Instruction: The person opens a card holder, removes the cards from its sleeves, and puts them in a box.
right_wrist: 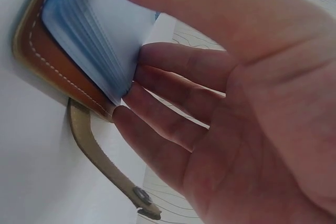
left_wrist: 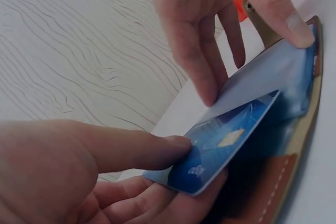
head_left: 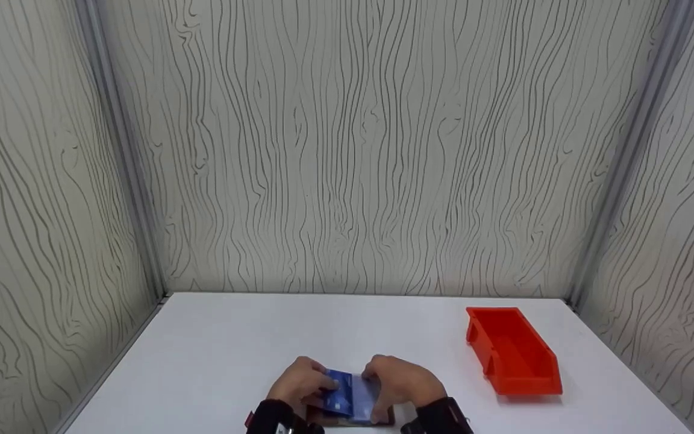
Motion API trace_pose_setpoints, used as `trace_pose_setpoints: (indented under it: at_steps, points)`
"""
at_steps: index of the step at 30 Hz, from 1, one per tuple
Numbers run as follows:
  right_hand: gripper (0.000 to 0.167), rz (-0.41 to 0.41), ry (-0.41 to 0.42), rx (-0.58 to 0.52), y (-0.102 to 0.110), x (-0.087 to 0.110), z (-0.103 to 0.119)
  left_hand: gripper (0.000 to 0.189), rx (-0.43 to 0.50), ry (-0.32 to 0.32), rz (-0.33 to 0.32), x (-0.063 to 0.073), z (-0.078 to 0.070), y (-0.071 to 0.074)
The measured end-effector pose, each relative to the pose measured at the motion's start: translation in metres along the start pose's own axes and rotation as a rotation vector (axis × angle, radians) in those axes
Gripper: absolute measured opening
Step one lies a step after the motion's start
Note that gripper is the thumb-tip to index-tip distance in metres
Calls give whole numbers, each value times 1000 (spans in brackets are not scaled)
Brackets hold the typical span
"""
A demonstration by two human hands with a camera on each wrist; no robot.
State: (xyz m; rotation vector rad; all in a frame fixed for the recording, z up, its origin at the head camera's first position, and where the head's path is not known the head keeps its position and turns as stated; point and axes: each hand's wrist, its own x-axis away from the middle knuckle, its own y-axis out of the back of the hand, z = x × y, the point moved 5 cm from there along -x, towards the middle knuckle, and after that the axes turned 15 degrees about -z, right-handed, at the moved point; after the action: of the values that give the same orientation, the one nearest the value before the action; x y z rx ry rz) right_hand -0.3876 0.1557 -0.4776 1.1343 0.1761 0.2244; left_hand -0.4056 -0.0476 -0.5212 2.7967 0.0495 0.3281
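My left hand (head_left: pixel 300 381) pinches a blue bank card (left_wrist: pixel 210 148), thumb on its chip side and fingers beneath. The card is tilted over an open brown leather card holder (left_wrist: pixel 275 187), its far end right at the clear plastic sleeves (left_wrist: pixel 257 77). Across those sleeves my right hand (head_left: pixel 406 381) grips the holder, thumb at the near edge and fingertips along the opposite one. In the right wrist view the sleeves form a layered stack over white-stitched leather (right_wrist: pixel 63 64). A snap strap (right_wrist: pixel 100 153) sticks out from the holder's end.
An orange-red plastic bin (head_left: pixel 555 367) stands on the right of the white table (head_left: pixel 232 337). Wood-grain patterned panels (head_left: pixel 347 150) enclose the table at the back and both sides.
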Motion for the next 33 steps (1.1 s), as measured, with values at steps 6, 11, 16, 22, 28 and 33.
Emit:
trace_pose_setpoints:
  at_steps: [6, 11, 16, 22, 28, 33]
  points:
    - [63, 5, -32, -8, -1, 1, -2, 42, -12, -1, -13, -1, 1, 4]
    - [62, 3, -42, 4, -4, 1, -4, 43, -88, -71, -4, -2, -3, 12]
    - [64, -14, -35, 22, -3, 1, -3, 46, -124, -141, -26, -3, -9, 24]
    - [66, -31, -61, 23, -3, 1, -2, 43, -6, -128, -56, -3, -17, 32]
    - [66, -11, -82, 23, -2, 1, -2, 31, 72, -161, -60, -1, -27, 33]
    - [66, -12, -76, 29, -2, 1, -1, 32, 84, -179, -73, 2, -34, 32]
